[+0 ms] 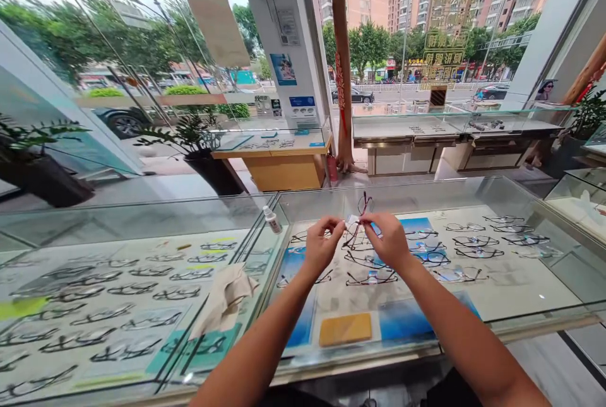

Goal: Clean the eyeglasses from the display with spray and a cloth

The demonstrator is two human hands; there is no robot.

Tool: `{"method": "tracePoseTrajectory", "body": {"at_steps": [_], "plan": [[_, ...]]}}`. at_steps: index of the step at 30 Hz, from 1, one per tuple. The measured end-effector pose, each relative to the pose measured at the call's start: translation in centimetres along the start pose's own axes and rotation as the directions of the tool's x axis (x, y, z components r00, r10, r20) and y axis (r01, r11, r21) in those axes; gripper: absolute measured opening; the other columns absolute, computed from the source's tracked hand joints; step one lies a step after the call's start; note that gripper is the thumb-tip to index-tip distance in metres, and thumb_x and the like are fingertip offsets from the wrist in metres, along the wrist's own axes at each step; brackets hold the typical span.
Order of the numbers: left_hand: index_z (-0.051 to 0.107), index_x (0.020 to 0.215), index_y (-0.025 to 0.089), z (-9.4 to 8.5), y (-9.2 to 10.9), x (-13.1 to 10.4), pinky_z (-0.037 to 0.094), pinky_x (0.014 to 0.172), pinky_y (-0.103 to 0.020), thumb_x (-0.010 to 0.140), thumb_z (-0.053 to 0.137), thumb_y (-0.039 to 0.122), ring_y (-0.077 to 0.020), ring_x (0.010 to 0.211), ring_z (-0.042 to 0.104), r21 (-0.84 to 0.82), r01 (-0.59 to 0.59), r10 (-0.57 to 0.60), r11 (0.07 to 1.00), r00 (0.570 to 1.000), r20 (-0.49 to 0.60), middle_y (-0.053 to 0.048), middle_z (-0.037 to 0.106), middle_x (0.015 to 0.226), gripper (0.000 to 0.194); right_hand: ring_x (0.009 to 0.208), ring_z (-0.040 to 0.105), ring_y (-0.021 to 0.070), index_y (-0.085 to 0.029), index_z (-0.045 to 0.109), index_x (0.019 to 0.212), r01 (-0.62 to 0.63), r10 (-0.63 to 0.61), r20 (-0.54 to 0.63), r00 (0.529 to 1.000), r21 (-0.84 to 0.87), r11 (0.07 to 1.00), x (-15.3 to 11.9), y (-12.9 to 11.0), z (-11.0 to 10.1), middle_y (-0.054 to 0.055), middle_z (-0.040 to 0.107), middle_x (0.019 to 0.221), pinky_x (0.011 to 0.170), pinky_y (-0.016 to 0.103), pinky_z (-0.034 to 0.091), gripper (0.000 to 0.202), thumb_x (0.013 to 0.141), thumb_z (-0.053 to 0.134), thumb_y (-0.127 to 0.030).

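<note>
The glass counter [525, 287] spreads below me. Over it, my right hand [389, 236] pinches the reddish eyeglasses [368, 205]; my left hand [322, 243], fingertips narrowed, pinches a small white piece [351, 220] just beside them. I judge I'm working that piece against the frame, which calls for steady, light fingers.

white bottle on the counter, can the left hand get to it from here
Probably yes: the white bottle stands to the left of the left hand, with nothing visible between them, though that hand looks occupied close to the glasses held by the right hand.
</note>
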State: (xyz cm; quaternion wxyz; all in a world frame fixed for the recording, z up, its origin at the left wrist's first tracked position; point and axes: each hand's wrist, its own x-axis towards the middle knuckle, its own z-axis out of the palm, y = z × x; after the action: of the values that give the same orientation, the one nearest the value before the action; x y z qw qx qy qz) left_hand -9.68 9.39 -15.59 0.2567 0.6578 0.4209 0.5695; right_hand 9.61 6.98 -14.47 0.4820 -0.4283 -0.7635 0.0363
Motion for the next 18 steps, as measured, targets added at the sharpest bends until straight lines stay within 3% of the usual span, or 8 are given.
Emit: {"method": "tracePoseTrajectory", "body": {"at_steps": [3, 7, 14, 18], "plan": [[0.069, 0.077, 0.020, -0.03, -0.02, -0.12, 0.050, 0.067, -0.031, 0.088, 0.063, 0.055, -0.0174, 0.066, 0.061, -0.086, 0.092, -0.081, 0.992, 0.990, 0.116, -0.003, 0.068, 0.069, 0.037, 0.094, 0.072, 0.0249, -0.021, 0.074, 0.112, 0.093, -0.093, 0.020, 0.995, -0.032, 0.995, -0.43, -0.13, 0.29, 0.010, 0.083, 0.103, 0.087, 0.036, 0.051, 0.026, 0.107, 0.050, -0.026], [0.074, 0.085, 0.020, -0.07, 0.03, 0.04, 0.053, 0.068, -0.031, 0.085, 0.070, 0.064, -0.0183, 0.070, 0.064, -0.156, 0.179, -0.144, 0.971, 0.966, 0.213, -0.004, 0.071, 0.074, 0.045, 0.097, 0.072, 0.0246, -0.023, 0.073, 0.118, 0.124, -0.124, 0.061, 0.990, 0.005, 0.992, -0.63, -0.39, 0.29, 0.009, 0.083, 0.107, 0.089, 0.036, 0.051, 0.029, 0.105, 0.047, -0.020], [0.074, 0.085, 0.020, 0.15, -0.06, 0.05, 0.055, 0.073, -0.033, 0.075, 0.078, 0.072, -0.0184, 0.073, 0.064, -0.245, 0.265, -0.199, 0.933, 0.944, 0.265, -0.004, 0.070, 0.074, 0.053, 0.103, 0.072, 0.0250, -0.021, 0.073, 0.117, 0.112, -0.114, 0.105, 0.988, 0.029, 0.993, -0.63, -0.49, -0.18, 0.010, 0.082, 0.114, 0.092, 0.038, 0.051, 0.031, 0.105, 0.044, -0.021], [0.072, 0.085, 0.020, 0.30, 0.13, 0.09, 0.055, 0.078, -0.034, 0.072, 0.081, 0.068, -0.0199, 0.081, 0.066, -0.261, 0.285, -0.212, 0.922, 0.937, 0.276, -0.008, 0.076, 0.089, 0.051, 0.107, 0.072, 0.0258, -0.020, 0.072, 0.118, 0.124, -0.126, 0.150, 0.981, 0.019, 0.992, -0.50, -0.22, -0.42, 0.012, 0.081, 0.120, 0.095, 0.039, 0.051, 0.031, 0.105, 0.044, -0.022]]}}
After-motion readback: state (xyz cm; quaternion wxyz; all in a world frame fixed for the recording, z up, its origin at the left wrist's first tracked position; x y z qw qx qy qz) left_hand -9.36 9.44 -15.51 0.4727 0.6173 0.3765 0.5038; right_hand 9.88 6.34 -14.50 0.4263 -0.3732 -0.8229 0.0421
